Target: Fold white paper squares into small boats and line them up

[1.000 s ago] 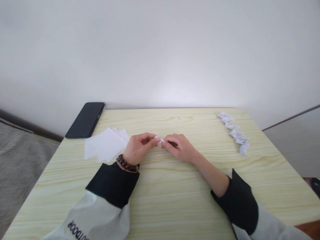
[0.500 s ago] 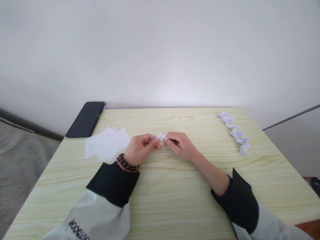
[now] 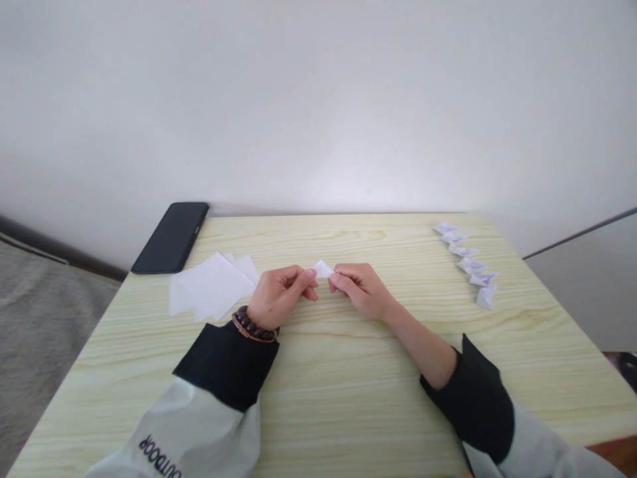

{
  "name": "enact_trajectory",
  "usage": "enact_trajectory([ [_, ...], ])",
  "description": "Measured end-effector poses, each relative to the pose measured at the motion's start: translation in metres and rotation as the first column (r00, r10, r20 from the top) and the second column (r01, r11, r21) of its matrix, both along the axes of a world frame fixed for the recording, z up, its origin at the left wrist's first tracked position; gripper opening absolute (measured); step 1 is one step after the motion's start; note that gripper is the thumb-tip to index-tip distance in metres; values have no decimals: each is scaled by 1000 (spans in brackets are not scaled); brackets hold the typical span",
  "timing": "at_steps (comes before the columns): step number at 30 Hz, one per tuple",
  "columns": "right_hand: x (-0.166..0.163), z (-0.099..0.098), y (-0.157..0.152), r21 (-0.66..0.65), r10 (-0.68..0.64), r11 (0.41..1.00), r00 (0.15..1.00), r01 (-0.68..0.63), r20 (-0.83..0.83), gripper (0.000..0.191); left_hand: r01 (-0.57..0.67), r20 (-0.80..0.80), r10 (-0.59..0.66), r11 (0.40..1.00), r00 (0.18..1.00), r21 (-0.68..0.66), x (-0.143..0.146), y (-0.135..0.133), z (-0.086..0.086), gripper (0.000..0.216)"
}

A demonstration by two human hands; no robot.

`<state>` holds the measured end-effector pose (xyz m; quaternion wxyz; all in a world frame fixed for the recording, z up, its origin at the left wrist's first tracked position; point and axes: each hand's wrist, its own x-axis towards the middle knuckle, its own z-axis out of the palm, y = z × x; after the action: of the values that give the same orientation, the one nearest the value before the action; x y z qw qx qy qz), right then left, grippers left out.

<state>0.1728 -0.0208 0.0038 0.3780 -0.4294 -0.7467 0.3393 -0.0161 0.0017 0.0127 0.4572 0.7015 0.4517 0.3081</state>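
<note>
On the head view I log a small piece of folded white paper (image 3: 323, 269) near the middle of the table (image 3: 348, 398), held between the person's two hands. Its upper edges meet in a blunt point facing the wall (image 3: 318, 106). The left hand (image 3: 281, 292) pinches the left corner, thumb on the near face; I cannot make out the fingers behind. The right hand (image 3: 362, 291) pinches the opposite corner, thumb and bent index finger close together. I cannot tell whether the paper's lower edge touches the tabletop. Just beside the left hand I record several overlapping white sheets (image 3: 219, 285), lying flat and fanned unevenly; their count is unclear to me. Beyond them, at the far left corner, lies a black phone-like slab (image 3: 172, 239). Well apart from the right hand, toward the right side, I count six folded white paper shapes (image 3: 467, 265) in a slanting line, the nearest one standing more upright than the rest. I note a dark beaded bracelet (image 3: 253, 328) on the left wrist, and black cuffs (image 3: 229, 365) on pale sleeves (image 3: 192, 428), the left one lettered "OUTDOOR".
</note>
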Motion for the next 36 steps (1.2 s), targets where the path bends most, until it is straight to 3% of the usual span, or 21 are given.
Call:
enact_trajectory([
  [10,1,-2,1,-12,21,1000,1000,-20,22,29,53,-1,-53,996,999,79,3,0,0,32],
  [15,0,-1,1,35,49,998,993,-53,104,28,-2,38,0,999,999,41,4,1,-3,28],
  [21,-2,-2,1,75,70,994,984,-83,166,27,22,22,-22,999,1000,37,1,1,-2,28],
  [29,1,-3,0,-79,28,996,1000,-29,-6,32,-13,217,31,996,976,-84,4,2,-6,38],
  [32,1,-2,0,-126,6,992,998,-14,-57,33,-51,268,53,999,962,-17,4,2,-9,42],
  [36,0,-2,1,-151,-16,988,997,4,-78,34,-6,183,-19,991,983,137,4,0,-7,24],
])
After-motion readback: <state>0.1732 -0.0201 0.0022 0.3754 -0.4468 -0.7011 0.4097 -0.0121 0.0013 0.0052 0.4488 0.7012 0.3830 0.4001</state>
